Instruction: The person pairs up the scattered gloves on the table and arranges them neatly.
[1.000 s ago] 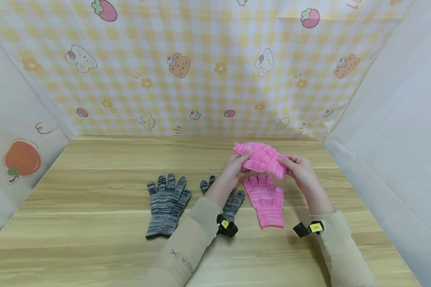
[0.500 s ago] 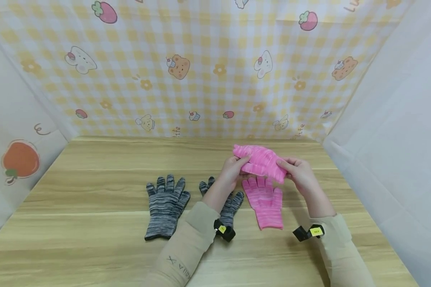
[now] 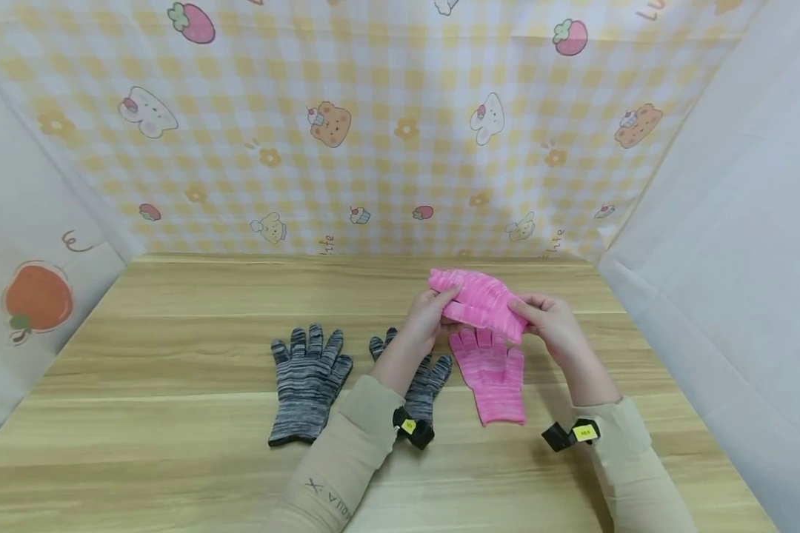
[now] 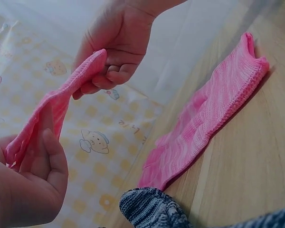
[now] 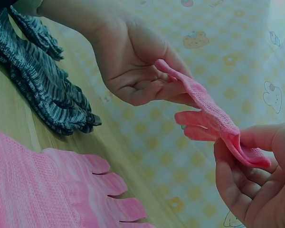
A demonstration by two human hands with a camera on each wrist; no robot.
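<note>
A pink knitted glove [image 3: 483, 297] is held up off the table between both hands. My left hand [image 3: 427, 317] pinches it near the finger end, thumb on top. At the cuff end, my right hand [image 3: 552, 324] grips it between thumb and fingers; the right wrist view shows the cuff [image 5: 247, 154] in that pinch and the glove's fingers [image 5: 197, 126] hanging below. A second pink glove [image 3: 496, 385] lies flat on the table just beneath. Left of it is a grey-and-black striped glove [image 3: 430, 385], partly hidden by my left forearm.
Another grey-and-black striped glove [image 3: 310, 385] lies flat farther left on the wooden table [image 3: 173, 414]. A yellow checked cloth [image 3: 387, 170] hangs behind the table, with a white sheet [image 3: 727, 244] at the right side. Black cameras are strapped to both wrists.
The held pink glove has come slightly down and left, its cuff end dipping lower, with both hands moving along. The gloves on the table stay put.
</note>
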